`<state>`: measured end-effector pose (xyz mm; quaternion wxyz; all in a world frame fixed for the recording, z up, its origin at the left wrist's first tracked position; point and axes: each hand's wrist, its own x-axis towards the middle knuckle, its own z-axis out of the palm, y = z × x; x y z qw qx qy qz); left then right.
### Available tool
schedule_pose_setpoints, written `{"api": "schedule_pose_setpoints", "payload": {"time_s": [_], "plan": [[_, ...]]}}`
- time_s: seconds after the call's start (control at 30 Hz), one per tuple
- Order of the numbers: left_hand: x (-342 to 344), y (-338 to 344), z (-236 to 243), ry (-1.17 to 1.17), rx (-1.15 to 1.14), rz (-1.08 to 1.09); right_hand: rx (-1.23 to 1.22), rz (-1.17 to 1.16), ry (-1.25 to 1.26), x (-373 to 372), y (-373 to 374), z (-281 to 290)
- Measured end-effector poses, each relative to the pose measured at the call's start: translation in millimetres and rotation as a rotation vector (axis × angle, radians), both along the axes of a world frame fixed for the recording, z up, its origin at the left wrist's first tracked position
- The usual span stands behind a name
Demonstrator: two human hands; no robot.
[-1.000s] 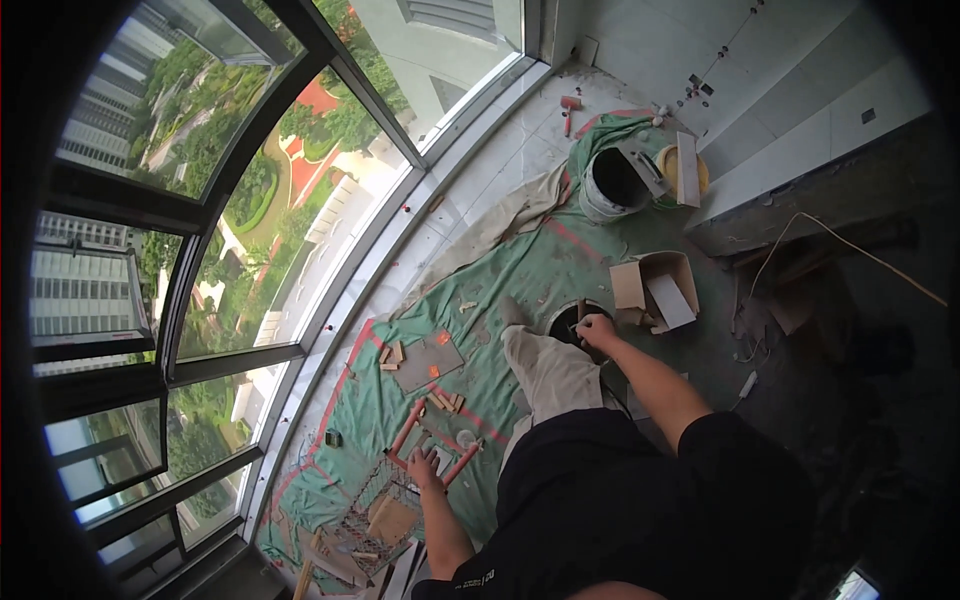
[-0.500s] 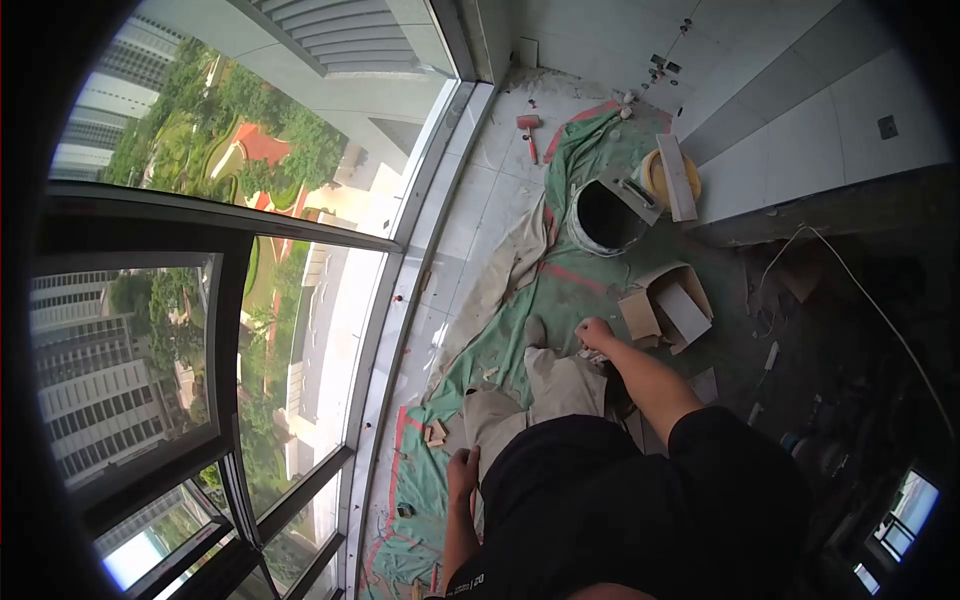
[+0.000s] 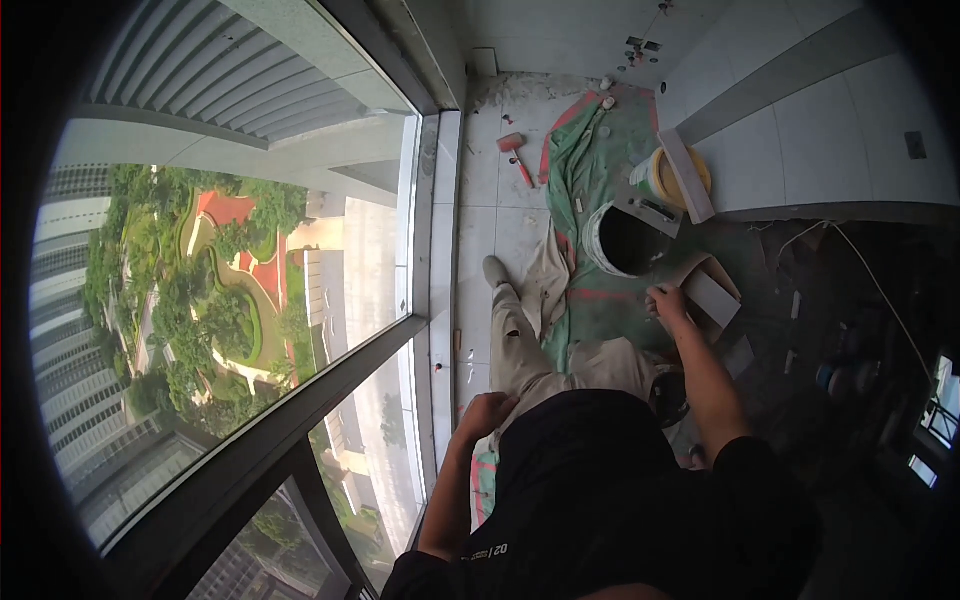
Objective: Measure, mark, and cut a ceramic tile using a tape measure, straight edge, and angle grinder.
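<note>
My right hand [image 3: 668, 303] is raised in front of the cardboard box [image 3: 712, 290], its fingers curled. What they hold, if anything, is too small to make out. My left hand [image 3: 487, 413] is at my left thigh, against the beige trousers [image 3: 522, 365]; its fingertips are hard to see. Just beyond my right hand stands a round bucket [image 3: 597, 240] with a pale rim and dark inside. A flat metal trowel [image 3: 645, 208] lies across the bucket's far right edge.
A yellow-rimmed bucket [image 3: 655, 178] stands farther back with a board [image 3: 685, 176] across it. A red mallet [image 3: 515, 155] lies on pale floor tiles [image 3: 480, 240]. Rumpled green sheeting [image 3: 595, 320] covers the floor ahead. Tall windows [image 3: 370, 350] run along my left; a cable [image 3: 880, 300] hangs at right.
I have moved forward, and my left foot is now out on the tiles. My right hand has gone from my knee to beside the cardboard box. The bucket is closer to it.
</note>
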<state>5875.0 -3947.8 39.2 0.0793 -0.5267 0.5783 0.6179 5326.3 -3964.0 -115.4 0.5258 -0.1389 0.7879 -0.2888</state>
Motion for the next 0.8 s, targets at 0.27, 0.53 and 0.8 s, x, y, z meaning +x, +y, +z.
{"api": "schedule_pose_setpoints", "payload": {"time_s": [0.27,0.53,0.8], "plan": [[28,-248,-83,0.01,-0.107,-0.152,0.181,0.153,0.078,86,-67,-16],[36,-432,-219,0.071,-0.073,0.612,0.036,0.296,-0.028,128,-249,-118],[66,-526,-380,-0.107,0.044,0.731,0.039,0.253,-0.013,105,-420,-291]]}}
